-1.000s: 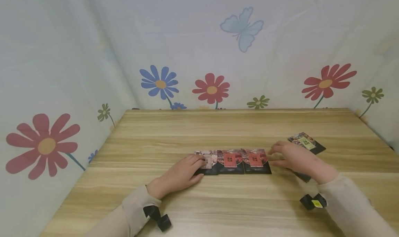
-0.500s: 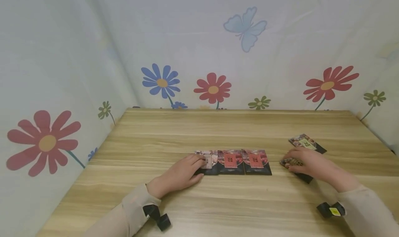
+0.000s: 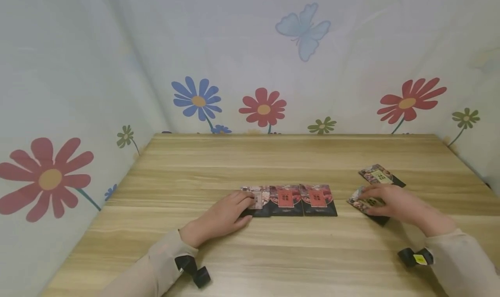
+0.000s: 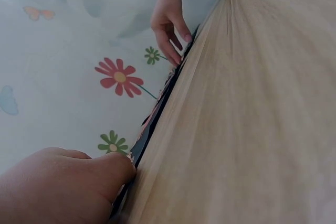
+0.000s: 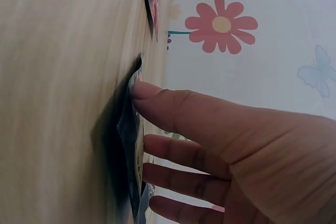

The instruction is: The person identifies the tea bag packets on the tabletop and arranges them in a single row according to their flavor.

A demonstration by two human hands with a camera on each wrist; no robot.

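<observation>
Three flat square sachets with dark lower halves lie edge to edge in a row in the head view. The left one is pale pink (image 3: 262, 198); the middle (image 3: 286, 200) and right (image 3: 318, 200) ones have red labels. My left hand (image 3: 218, 219) rests on the pale sachet, covering its left part. Further right, my right hand (image 3: 398, 203) pinches a yellow-labelled sachet (image 3: 356, 202) between thumb and fingers. In the right wrist view this sachet (image 5: 127, 135) is tilted with a shadow beneath. Another yellow-labelled sachet (image 3: 378, 175) lies just behind it, slanted.
Everything sits on a wood-grain table (image 3: 273, 253). A white curtain (image 3: 234, 36) printed with flowers and a butterfly hangs behind the table and along its sides. Black wrist cameras (image 3: 195, 271) are strapped to both sleeves.
My right hand has moved right, away from the end of the row, onto the nearer yellow-labelled sachet, which now tilts up at its left corner. My left hand stays on the pale sachet.
</observation>
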